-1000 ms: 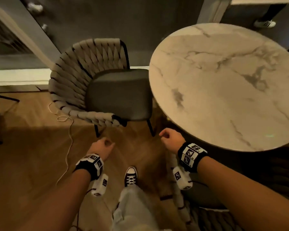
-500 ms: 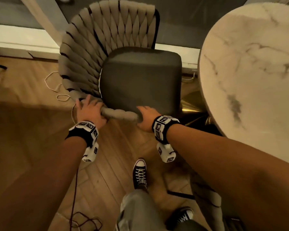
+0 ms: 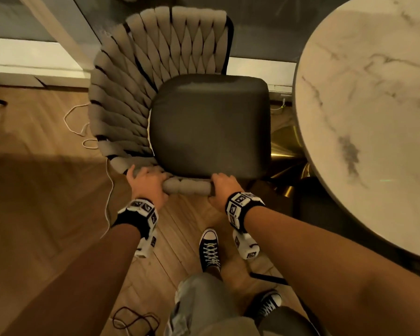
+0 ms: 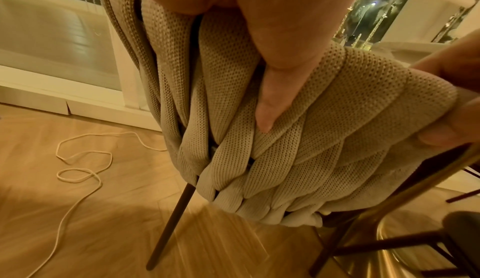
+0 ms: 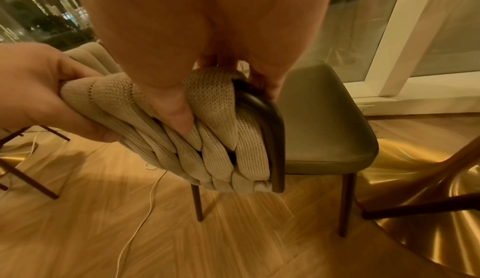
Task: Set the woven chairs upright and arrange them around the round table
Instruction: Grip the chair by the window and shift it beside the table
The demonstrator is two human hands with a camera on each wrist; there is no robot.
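Note:
A woven chair (image 3: 141, 93) with beige padded straps and a dark seat cushion (image 3: 209, 124) stands upright on its legs, left of the round marble table (image 3: 374, 112). My left hand (image 3: 147, 184) grips the near woven rim, thumb (image 4: 265, 105) pressed on the weave (image 4: 298, 148). My right hand (image 3: 222, 187) grips the same rim at its end by the dark frame (image 5: 272, 134), thumb over the straps (image 5: 233, 148). The chair's thin dark legs (image 5: 198, 202) touch the wooden floor.
The table's gold pedestal base (image 3: 285, 151) sits right of the chair. A pale cord (image 3: 80, 127) loops on the floor at the left. A glass wall with white frame (image 3: 58, 35) runs behind. My feet (image 3: 210, 248) stand just behind the chair; dark cable (image 3: 136, 321) lies near.
A second ago both hands hung free in front of the chair; half a second ago they took hold of its near woven rim. The view has since come closer over the chair.

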